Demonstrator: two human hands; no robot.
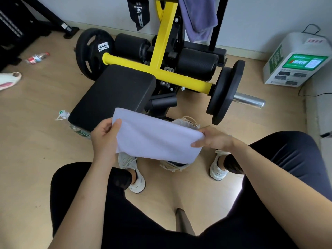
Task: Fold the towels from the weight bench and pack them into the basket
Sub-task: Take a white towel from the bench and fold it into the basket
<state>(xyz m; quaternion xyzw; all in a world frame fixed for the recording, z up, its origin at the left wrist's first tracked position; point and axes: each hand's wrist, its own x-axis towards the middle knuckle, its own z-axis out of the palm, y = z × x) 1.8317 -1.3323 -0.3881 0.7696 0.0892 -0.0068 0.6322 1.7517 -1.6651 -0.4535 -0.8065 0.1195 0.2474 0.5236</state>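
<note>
1. Head view: white towel (156, 139), folded, is held level in the air with its long axis left-right. The left grip (104, 139) pinches one short end and the right grip (213, 139) pinches the other.
2. Basket (190, 121), mostly hidden, seems to sit directly beneath on the floor; both grips are equally near.

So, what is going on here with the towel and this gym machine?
A seated person holds a folded white towel by its two ends: the left hand grips one end and the right hand pinches the other. The towel is held over a beige basket that stands on the floor between the feet. A purple towel hangs on the weight bench frame, not yet folded.
</note>
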